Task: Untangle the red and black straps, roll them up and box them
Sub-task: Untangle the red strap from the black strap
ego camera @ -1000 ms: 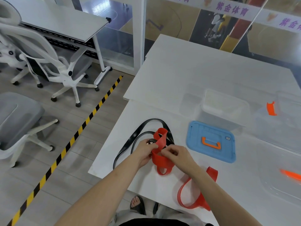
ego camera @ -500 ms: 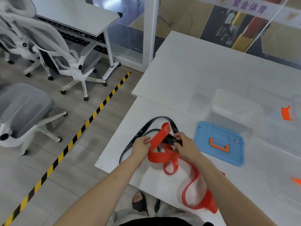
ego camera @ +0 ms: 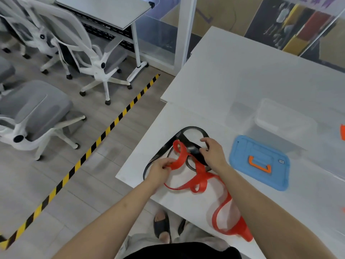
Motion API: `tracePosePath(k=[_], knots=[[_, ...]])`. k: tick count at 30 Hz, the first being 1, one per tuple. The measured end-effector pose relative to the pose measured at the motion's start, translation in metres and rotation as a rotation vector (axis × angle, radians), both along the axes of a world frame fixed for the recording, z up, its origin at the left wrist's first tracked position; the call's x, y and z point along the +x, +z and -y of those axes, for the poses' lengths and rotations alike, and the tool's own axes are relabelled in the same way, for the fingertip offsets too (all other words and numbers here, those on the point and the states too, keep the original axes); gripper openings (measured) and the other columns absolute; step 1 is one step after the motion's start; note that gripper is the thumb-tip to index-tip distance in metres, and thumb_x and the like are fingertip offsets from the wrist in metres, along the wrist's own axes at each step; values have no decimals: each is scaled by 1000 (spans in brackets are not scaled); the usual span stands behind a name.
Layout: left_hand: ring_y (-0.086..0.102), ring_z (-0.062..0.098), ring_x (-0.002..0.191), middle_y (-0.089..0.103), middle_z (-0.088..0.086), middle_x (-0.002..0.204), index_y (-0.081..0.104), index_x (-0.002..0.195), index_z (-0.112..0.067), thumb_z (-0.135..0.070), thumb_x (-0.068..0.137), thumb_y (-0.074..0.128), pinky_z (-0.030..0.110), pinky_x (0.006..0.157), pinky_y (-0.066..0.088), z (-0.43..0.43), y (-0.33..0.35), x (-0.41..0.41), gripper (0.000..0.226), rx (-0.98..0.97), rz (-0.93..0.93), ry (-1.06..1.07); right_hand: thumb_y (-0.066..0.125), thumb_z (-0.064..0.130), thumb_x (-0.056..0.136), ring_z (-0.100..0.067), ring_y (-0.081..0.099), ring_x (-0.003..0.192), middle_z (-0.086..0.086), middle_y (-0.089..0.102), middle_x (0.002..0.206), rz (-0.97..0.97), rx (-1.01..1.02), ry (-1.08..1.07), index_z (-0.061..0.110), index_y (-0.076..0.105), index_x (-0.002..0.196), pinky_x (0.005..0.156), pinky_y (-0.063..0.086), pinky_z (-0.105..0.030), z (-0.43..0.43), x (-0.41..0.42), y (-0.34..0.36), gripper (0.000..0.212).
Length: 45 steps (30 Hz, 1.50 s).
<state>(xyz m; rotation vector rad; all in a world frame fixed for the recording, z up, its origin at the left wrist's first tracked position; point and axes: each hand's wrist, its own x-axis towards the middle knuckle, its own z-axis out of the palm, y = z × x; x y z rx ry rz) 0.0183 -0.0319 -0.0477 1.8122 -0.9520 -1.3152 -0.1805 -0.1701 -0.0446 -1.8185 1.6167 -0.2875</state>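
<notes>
A red strap and a black strap lie looped through each other near the front left corner of the white table. My left hand pinches one end of the red strap and holds it to the left. My right hand grips the black strap where the two cross. The red strap trails under my right forearm to the table's front edge. A clear plastic box stands open behind its blue lid, which lies flat with an orange handle.
Another clear container with an orange clip sits at the right edge. Grey and white office chairs stand on the floor at left, beyond a yellow and black floor tape. My sandalled feet show below the table edge.
The hands have drawn apart: the left pulled the red end leftward, the right slid onto the black strap. The red strap has loosened into longer loops. The camera has tilted down.
</notes>
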Motion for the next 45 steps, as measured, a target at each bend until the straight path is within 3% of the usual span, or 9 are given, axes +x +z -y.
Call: tracePosePath(k=[6, 10, 13, 18, 23, 26, 32, 37, 45], knots=[[60, -2, 88, 68, -11, 103, 67, 110, -15, 20, 92, 39, 6, 66, 47, -2, 19, -4, 48, 37, -64, 73, 72, 31, 89, -22, 65, 87, 7, 64, 86, -116, 14, -79, 26, 62, 96, 77, 52, -36, -38, -23, -16, 13], [60, 23, 89, 67, 9, 107, 63, 107, -9, 20, 90, 36, 12, 66, 46, -5, 24, -3, 43, 16, -55, 11, 72, 37, 85, -24, 66, 89, 4, 69, 92, -218, 151, -43, 25, 54, 100, 87, 52, -43, -54, -22, -21, 27], [44, 20, 79, 54, 12, 92, 55, 102, 3, 23, 85, 33, 11, 62, 43, -10, 33, -6, 34, -16, -28, -24, 70, 31, 89, -29, 65, 89, -1, 69, 94, -264, 130, -57, 21, 45, 105, 88, 46, -43, -59, -21, -25, 32], [48, 21, 80, 60, 15, 91, 58, 101, -8, 18, 84, 37, 37, 71, 41, -22, 43, -3, 37, -45, 10, -29, 70, 33, 89, -27, 64, 88, 1, 68, 91, -297, 118, -92, 23, 44, 106, 88, 36, -43, -62, -16, -26, 33], [61, 3, 82, 72, 1, 96, 61, 105, -9, 19, 90, 40, 16, 71, 46, -33, 65, -15, 38, -46, 0, 13, 65, 23, 84, -28, 61, 88, 4, 62, 85, -275, 145, -84, 21, 41, 108, 88, 35, -44, -59, -15, -26, 34], [62, 16, 92, 72, 9, 110, 60, 105, -19, 17, 90, 40, 25, 70, 48, -36, 73, -25, 44, -82, -18, 130, 60, 14, 83, -27, 62, 87, 7, 60, 80, -166, 94, -20, 23, 42, 105, 85, 34, -40, -57, -18, -21, 30], [68, 31, 114, 73, 4, 118, 61, 116, -21, 13, 94, 48, 50, 98, 57, -39, 82, -28, 43, -145, -111, 485, 80, 6, 86, -20, 74, 82, -10, 78, 103, 523, 468, -78, 18, 48, 118, 68, 59, -30, -52, -43, 27, 47], [69, 25, 114, 70, 4, 127, 57, 129, -21, -4, 103, 53, 41, 92, 60, -41, 94, -47, 31, -165, -187, 528, 70, -9, 86, -19, 77, 77, -6, 84, 97, 603, 569, -24, 18, 51, 126, 67, 62, -32, -52, -53, 36, 52], [69, 13, 111, 73, -1, 116, 66, 123, -23, -2, 102, 54, 33, 102, 55, -48, 113, -98, 32, -246, -17, 220, 60, -7, 87, -10, 69, 85, 0, 79, 103, 399, 264, 134, 20, 77, 113, 71, 53, -13, -66, -103, 63, 41]])
